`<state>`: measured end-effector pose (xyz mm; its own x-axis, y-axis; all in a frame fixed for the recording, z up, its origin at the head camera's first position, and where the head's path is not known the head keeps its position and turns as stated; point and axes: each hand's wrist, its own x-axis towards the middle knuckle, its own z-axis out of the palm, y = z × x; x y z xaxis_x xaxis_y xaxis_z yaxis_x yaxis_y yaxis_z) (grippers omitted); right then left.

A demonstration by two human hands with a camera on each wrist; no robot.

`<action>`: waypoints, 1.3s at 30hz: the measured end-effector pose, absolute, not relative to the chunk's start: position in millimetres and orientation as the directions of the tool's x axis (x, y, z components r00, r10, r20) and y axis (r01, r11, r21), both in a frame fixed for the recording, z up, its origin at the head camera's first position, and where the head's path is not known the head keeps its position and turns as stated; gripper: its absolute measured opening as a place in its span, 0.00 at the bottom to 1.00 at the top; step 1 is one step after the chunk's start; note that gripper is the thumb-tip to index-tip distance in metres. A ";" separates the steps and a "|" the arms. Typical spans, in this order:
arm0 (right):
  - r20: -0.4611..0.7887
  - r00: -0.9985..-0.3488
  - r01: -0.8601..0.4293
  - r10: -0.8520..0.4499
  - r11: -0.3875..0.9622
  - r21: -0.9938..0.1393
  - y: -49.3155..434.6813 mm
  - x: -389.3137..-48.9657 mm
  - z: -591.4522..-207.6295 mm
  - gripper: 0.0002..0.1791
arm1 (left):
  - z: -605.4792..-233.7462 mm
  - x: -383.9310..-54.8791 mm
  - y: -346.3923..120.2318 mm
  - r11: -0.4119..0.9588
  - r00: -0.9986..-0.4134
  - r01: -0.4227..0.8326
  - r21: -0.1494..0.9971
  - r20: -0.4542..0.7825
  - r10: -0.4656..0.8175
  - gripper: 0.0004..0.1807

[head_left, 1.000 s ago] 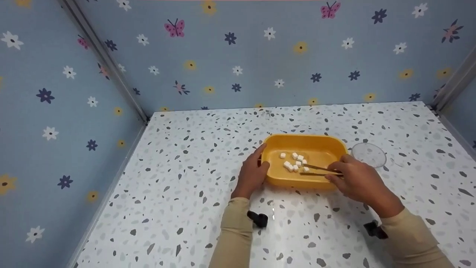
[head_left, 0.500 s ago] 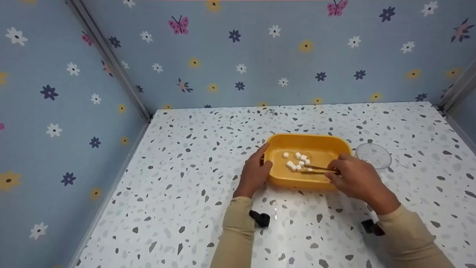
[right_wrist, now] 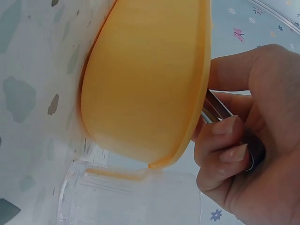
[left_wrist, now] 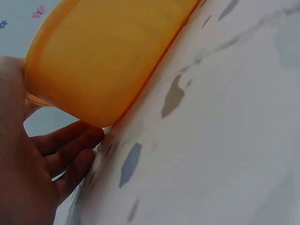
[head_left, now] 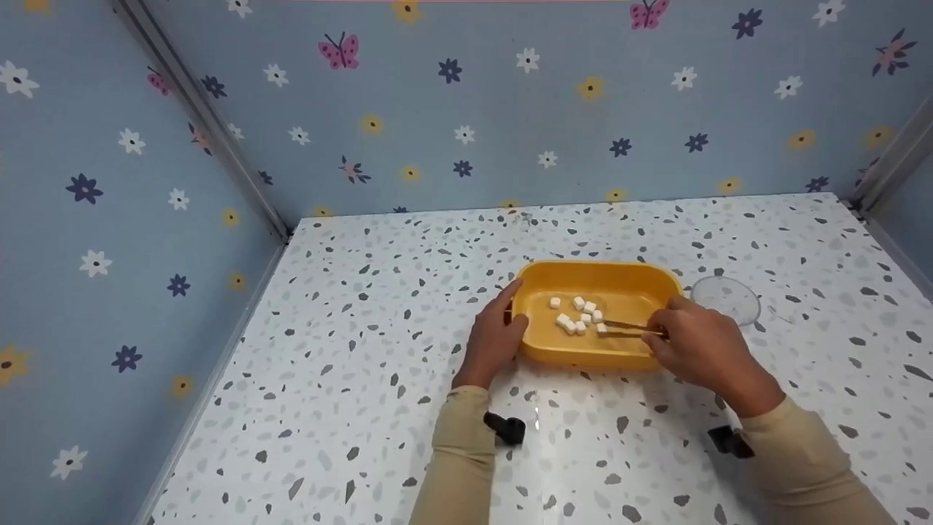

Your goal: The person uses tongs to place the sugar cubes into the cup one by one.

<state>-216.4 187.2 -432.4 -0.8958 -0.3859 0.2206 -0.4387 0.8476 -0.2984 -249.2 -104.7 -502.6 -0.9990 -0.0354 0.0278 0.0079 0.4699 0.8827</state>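
A yellow plastic tub (head_left: 583, 357) stands on the table with several small white cubes (head_left: 565, 322) loose on its floor. My left hand (head_left: 490, 343) holds the tub's left end, thumb at the rim and fingers low along the outer wall. Over the right end, my right hand (head_left: 703, 350) grips slim metal tongs (head_left: 623, 335), whose bent end (right_wrist: 255, 152) shows within the palm in the right wrist view. The tips of the tongs are apart and reach into the tub, right at the rightmost cube (head_left: 601, 329).
A clear round container (head_left: 725, 299) stands on the table just right of the tub, behind my right hand. The speckled white tabletop (head_left: 364, 328) meets a blue flowered wall (head_left: 496, 109) at the back and another at the left.
The tongs' tips have shifted slightly to the right, back toward the rightmost cube. My left hand keeps its place on the tub, and the cubes lie much as before.
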 end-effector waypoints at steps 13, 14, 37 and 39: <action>0.216 -0.894 -0.441 -0.392 0.853 -0.278 187.1 -217.0 -435.1 0.07 | -498.8 -248.5 -102.9 0.474 -0.999 0.006 0.880 0.026 -0.035 0.34; 0.211 -0.896 -0.438 -0.391 0.854 -0.280 187.2 -217.1 -435.2 0.07 | -498.9 -248.1 -102.9 0.474 -0.999 0.004 0.880 0.024 -0.035 0.34; 0.267 -0.868 -0.484 -0.419 0.835 -0.262 187.2 -215.7 -434.6 0.06 | -502.1 -247.7 -104.4 0.460 -0.999 0.022 0.888 0.041 -0.032 0.34; 0.281 -0.863 -0.490 -0.420 0.833 -0.257 187.5 -214.4 -433.2 0.05 | -501.4 -247.1 -104.5 0.458 -0.999 0.021 0.889 0.039 -0.030 0.34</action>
<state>-214.4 187.5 -433.2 -0.8627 -0.4203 0.2812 -0.4896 0.8333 -0.2568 -247.1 -104.5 -501.4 -0.9988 -0.0300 0.0386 0.0206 0.4577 0.8888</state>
